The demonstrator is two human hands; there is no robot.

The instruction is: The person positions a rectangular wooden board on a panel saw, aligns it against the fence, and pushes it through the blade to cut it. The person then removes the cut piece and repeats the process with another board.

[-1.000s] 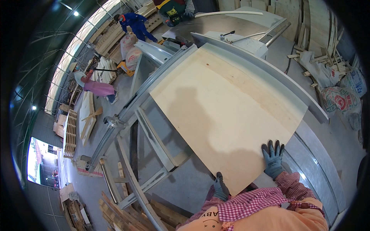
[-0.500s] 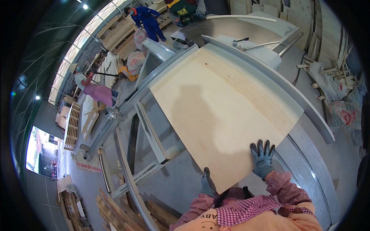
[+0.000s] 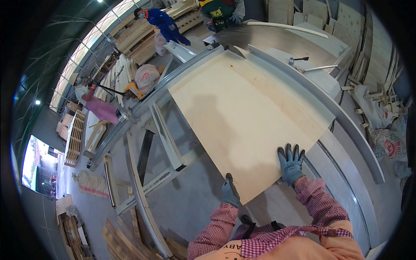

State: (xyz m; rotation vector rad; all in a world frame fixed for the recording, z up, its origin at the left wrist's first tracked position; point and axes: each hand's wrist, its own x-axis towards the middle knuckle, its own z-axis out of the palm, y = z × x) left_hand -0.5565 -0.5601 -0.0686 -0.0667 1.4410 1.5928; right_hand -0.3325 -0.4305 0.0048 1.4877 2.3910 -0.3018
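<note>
A large pale plywood sheet (image 3: pixel 255 117) lies on the metal saw table (image 3: pixel 342 173), its right side close to a long metal fence (image 3: pixel 323 93). My left hand (image 3: pixel 231 191), in a grey-blue glove, grips the sheet's near left edge close to the corner. Its thumb shows on top and the other fingers are hidden underneath. My right hand (image 3: pixel 291 165), gloved alike, is flat on the near right part of the sheet with fingers spread. Beyond the far edge, part of a rounded metal disc (image 3: pixel 239 52) shows beside the fence.
A metal frame with crossbars (image 3: pixel 167 136) extends left of the sheet. At the far end stands a co-worker (image 3: pixel 222 13) with gloved hands. Two more people, in blue (image 3: pixel 164 24) and pink (image 3: pixel 100 106), are at left. Sacks and scrap wood (image 3: pixel 388 125) lie at right.
The sheet has slid forward along the fence, with both my hands moving along on it. My arms reach farther from my body. More of the disc and far table shows.
</note>
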